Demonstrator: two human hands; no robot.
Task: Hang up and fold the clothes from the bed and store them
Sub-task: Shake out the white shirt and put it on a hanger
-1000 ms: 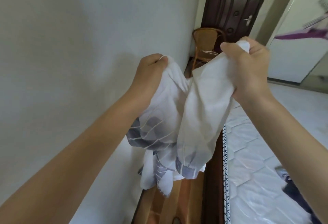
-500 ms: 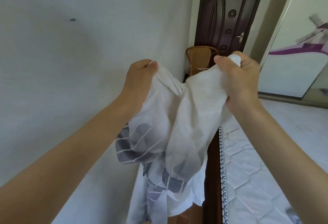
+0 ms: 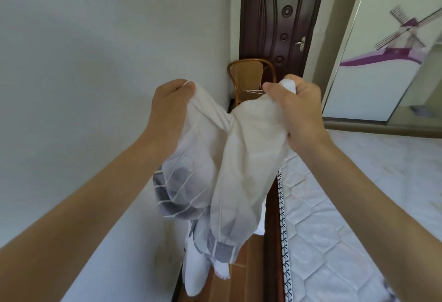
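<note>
A thin white garment [image 3: 239, 158] with grey striped parts showing through hangs in the air between my hands, over the gap between the wall and the bed. My left hand [image 3: 169, 110] grips its upper left edge in a fist. My right hand [image 3: 299, 110] grips a bunched upper right corner, with a fold of cloth sticking out above the fingers. The lower end of the garment dangles toward the wooden floor [image 3: 241, 277]. The bed's white quilted mattress [image 3: 358, 218] lies to the right.
A plain white wall [image 3: 83, 86] runs close along the left. Straight ahead stand a wicker chair [image 3: 251, 74] and a dark carved door [image 3: 279, 14]. A wardrobe sliding door [image 3: 382, 50] with a purple windmill picture is at the right.
My view has tilted up, so the hands and garment sit lower in the frame. Both hands keep the same grip on the cloth.
</note>
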